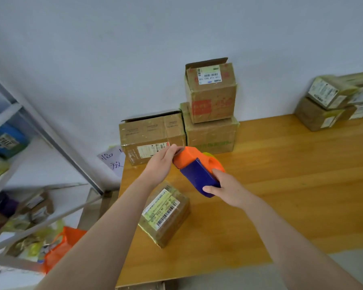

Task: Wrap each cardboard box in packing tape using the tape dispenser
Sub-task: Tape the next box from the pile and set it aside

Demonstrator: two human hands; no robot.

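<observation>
1. Step in hand, I reckon: getting the tape started. The tape dispenser (195, 164) is up in the air between both my hands, not on a box yet.
2. My right hand (228, 191) is wrapped round the blue body at the dispenser's 5 o'clock end, thumb along the near side and fingers curled over the top.
3. My left hand (161, 164) is at the 10 o'clock end, fingertips closed in a pinch on the orange nose. Probably fishing for the loose tape end, but honestly I can't tell if there's any tape between my fingers.
4. The box I'd guess I'm doing is the small labelled cardboard box (166, 216), flat on the wooden table (291, 185) at 6 o'clock from the dispenser, under my left forearm. Nothing is touching it.
5. More boxes wait along the wall: a long box (151, 132) at 12 o'clock, an open-topped box (211, 93) stacked on another at 1 o'clock, and a taped-looking pile (331, 101) way over at 2 o'clock.
6. Next move needs a clean strip pulled free, the nose brought down onto the small box, and one hand freed to pin it so it doesn't slide.
</observation>
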